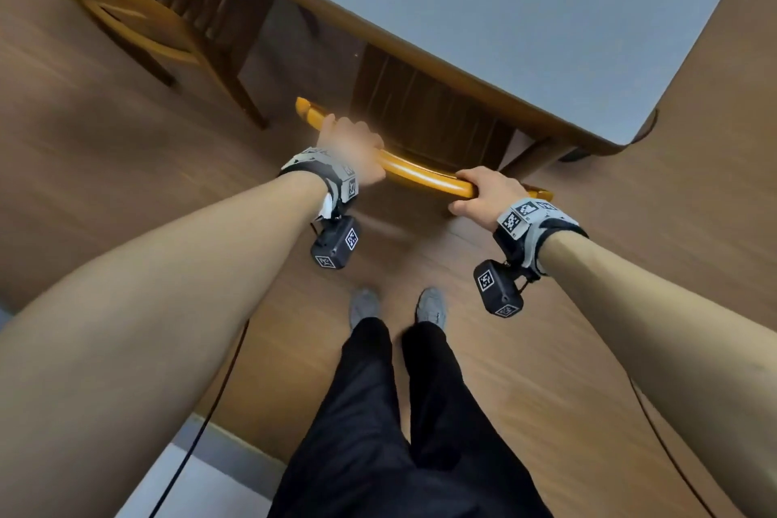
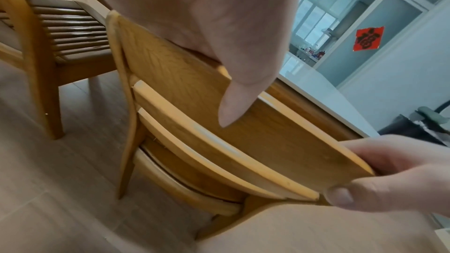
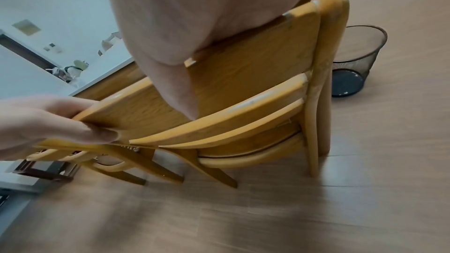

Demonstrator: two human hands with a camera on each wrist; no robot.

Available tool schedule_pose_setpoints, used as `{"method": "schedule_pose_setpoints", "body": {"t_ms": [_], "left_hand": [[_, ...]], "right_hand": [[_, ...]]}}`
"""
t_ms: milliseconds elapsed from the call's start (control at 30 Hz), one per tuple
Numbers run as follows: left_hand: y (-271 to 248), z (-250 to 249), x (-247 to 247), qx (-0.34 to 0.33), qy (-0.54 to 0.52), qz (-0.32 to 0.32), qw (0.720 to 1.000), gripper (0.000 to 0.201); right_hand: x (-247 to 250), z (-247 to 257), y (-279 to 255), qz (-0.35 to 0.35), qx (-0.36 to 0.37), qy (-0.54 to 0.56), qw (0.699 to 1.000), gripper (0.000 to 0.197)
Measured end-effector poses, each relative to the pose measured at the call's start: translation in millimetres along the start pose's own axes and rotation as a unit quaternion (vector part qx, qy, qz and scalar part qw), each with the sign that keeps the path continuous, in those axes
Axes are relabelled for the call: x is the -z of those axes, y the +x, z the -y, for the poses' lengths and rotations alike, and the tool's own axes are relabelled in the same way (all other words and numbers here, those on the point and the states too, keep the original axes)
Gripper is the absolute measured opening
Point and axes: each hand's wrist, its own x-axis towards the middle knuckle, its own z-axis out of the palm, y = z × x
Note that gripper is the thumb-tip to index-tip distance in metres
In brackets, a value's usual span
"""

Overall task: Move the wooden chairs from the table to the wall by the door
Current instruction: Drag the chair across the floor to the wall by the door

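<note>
A light wooden chair (image 1: 420,172) stands tucked under the near edge of the table (image 1: 546,13). My left hand (image 1: 353,147) grips the left part of its curved top rail, and my right hand (image 1: 483,191) grips the right part. In the left wrist view my left hand (image 2: 233,76) lies over the chair back (image 2: 185,91), with my right hand (image 2: 389,178) holding the rail's far end. In the right wrist view my right hand (image 3: 170,55) wraps the chair back (image 3: 255,76), my left hand (image 3: 48,120) at the other end. A second wooden chair (image 1: 126,13) stands at the table to the left.
A black mesh wastebasket (image 3: 355,61) stands on the wooden floor just right of the chair. My feet (image 1: 399,305) are close behind the chair. Cables trail down from both wrists. A white threshold (image 1: 202,484) lies behind me on the left.
</note>
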Motion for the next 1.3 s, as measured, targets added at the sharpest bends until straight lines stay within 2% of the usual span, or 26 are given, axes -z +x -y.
{"method": "schedule_pose_setpoints", "body": {"t_ms": [233,533,733,933,1000,1167,1300], "left_hand": [[-6,2,-5,-0.011,-0.015,-0.030,0.999,0.050],[-43,5,-33,-0.007,-0.001,-0.042,0.999,0.053],[-75,-6,-57,0.032,-0.013,-0.052,0.998,0.053],[-127,-36,-106,0.094,-0.044,-0.063,0.993,0.057],[-153,-51,-124,0.109,-0.051,-0.052,0.991,0.058],[-195,-89,-153,0.132,-0.079,-0.022,0.988,0.059],[-232,-121,-181,0.164,-0.109,-0.062,0.978,0.055]], "right_hand": [[-6,6,-4,-0.054,0.000,-0.010,0.998,0.044],[-36,4,-30,-0.041,0.033,0.007,0.999,0.045],[-55,-8,-43,-0.034,0.067,-0.032,0.997,0.046],[-78,-34,-67,-0.016,0.113,-0.096,0.989,0.035],[-85,-45,-81,0.005,0.133,-0.120,0.984,0.031],[-94,-74,-110,-0.001,0.158,-0.170,0.973,0.033],[-104,-91,-134,0.013,0.181,-0.190,0.965,0.028]]}}
